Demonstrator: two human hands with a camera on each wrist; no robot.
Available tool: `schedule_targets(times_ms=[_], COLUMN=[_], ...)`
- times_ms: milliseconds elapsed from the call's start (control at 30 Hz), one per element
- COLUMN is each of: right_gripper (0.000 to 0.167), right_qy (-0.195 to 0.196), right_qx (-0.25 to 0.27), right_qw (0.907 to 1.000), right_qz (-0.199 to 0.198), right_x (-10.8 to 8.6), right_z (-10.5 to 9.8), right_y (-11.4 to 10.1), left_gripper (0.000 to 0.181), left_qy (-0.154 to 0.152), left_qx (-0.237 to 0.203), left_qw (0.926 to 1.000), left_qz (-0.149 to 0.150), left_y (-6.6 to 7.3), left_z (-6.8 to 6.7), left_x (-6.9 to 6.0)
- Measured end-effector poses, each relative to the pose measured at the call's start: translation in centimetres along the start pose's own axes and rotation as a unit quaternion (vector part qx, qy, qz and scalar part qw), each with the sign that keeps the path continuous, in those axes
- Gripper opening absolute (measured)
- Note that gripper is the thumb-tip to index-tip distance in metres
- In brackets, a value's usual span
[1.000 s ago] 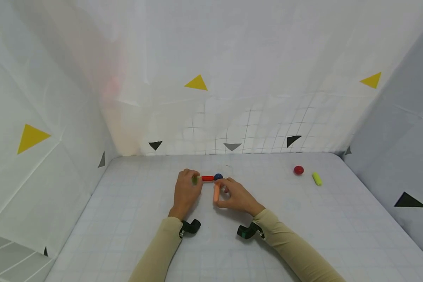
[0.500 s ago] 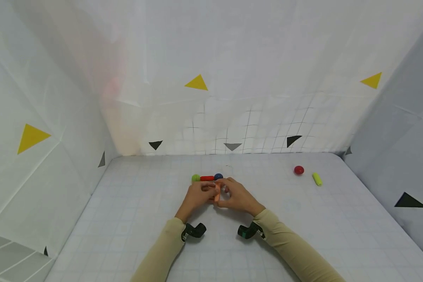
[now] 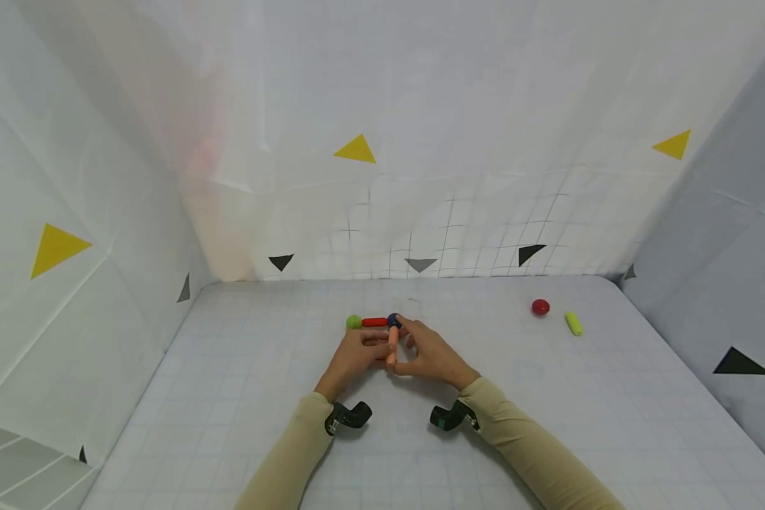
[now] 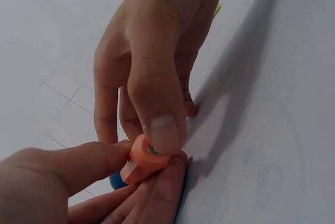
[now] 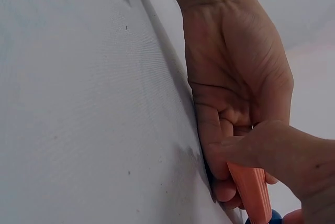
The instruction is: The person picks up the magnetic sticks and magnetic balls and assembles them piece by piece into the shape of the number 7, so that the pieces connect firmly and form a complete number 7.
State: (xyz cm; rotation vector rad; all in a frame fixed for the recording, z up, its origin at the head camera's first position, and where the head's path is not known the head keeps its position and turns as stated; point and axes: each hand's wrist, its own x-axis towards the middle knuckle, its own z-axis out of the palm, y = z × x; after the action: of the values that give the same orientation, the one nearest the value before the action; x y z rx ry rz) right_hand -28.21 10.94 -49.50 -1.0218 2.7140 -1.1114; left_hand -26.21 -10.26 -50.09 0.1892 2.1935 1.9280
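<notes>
My left hand pinches an orange toy rod between thumb and fingers. In the left wrist view a grey insert shows in the near end of the orange rod. My right hand has its thumb on that near end and its index finger on a blue ball, holding both between them. The blue ball sits at the rod's far end. From it a red rod runs left to a light green ball, lying in a row. Fingers partly hide the orange rod.
On the right of the white table lie a red ball and a yellow-green rod. White walls with yellow and dark triangles stand at the back and sides. Each wrist wears a black camera.
My left hand has left the green ball, moved right and nearer, and taken hold of the orange rod. My right index finger has shifted from the rod's far end onto the blue ball.
</notes>
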Motion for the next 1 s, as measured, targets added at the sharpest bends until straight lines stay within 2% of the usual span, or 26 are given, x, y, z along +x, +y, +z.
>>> schedule_targets(times_ms=[267, 467, 767, 1000], right_gripper=[0.099, 0.098, 0.096, 0.095], right_qy=[-0.005, -0.003, -0.008, -0.008], right_qx=[0.005, -0.005, -0.009, 0.005], right_qw=[0.9999, 0.9999, 0.9999, 0.9998], right_qz=[0.008, 0.013, 0.012, 0.020], right_x=[-0.1, -0.1, 0.0, -0.4], right_z=[0.1, 0.1, 0.1, -1.0], right_y=[0.0, -0.1, -0.1, -0.4], left_gripper=[0.039, 0.038, 0.036, 0.039], left_qy=[-0.011, -0.028, -0.009, -0.009], left_qx=[-0.037, -0.085, -0.105, -0.117], left_qw=[0.9991, 0.9958, 0.9940, 0.9926], left_qz=[-0.017, -0.020, -0.031, -0.031], left_y=[-0.1, -0.2, -0.2, -0.5], left_z=[0.0, 0.0, 0.2, 0.3], left_x=[0.0, 0.1, 0.0, 0.1])
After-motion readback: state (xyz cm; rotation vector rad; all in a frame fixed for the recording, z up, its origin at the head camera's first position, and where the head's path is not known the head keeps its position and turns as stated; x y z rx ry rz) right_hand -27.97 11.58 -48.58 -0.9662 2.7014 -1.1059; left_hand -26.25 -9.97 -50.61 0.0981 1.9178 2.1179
